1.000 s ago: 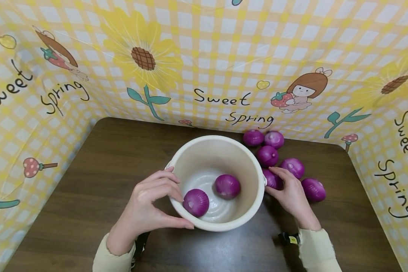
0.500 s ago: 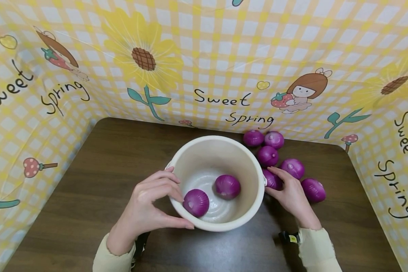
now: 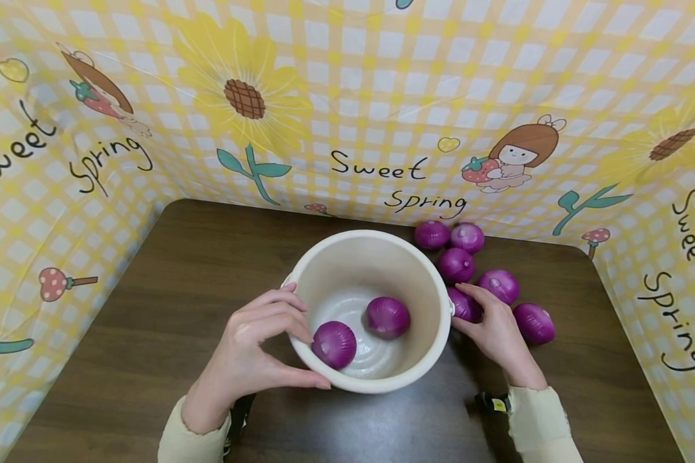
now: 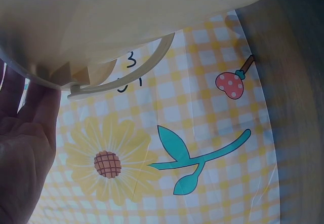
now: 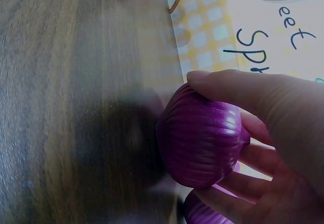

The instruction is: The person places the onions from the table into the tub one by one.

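Gripping onion [image 5: 200,138], right hand [image 3: 498,329] curled, left hand [image 3: 245,344] holding bucket [image 3: 376,385]

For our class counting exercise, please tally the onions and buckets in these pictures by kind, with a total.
Pale bucket: 1
Purple onions: 8 (2 inside the bucket, 6 outside, one of those held in the right hand)
Total: 9
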Available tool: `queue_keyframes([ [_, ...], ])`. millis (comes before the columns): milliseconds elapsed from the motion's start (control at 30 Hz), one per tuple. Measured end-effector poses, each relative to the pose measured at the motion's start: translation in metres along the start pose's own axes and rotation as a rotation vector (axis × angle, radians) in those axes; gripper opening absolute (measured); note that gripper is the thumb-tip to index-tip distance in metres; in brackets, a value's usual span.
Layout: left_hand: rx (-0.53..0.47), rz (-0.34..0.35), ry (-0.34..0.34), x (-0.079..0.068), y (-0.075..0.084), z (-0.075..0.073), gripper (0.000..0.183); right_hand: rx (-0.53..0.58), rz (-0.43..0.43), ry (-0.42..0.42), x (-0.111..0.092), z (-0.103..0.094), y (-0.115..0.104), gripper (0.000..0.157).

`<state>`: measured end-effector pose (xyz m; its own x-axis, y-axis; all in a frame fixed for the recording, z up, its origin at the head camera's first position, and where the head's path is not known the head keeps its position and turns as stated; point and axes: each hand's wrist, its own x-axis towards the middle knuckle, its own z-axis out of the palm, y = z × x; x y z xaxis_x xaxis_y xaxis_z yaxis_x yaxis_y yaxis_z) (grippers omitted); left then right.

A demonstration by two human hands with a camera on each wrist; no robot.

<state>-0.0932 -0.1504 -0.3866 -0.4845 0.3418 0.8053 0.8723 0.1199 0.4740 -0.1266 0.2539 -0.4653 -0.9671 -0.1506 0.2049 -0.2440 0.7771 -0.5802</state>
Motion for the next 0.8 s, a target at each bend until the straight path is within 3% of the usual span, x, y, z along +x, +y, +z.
queue_keyframes([
  [800,0.002,0.001,-0.001,0.0001,-0.0001,-0.0003,0.049,0.007,-0.007,0.047,-0.0024,-0.0048,-0.0061,0.060],
])
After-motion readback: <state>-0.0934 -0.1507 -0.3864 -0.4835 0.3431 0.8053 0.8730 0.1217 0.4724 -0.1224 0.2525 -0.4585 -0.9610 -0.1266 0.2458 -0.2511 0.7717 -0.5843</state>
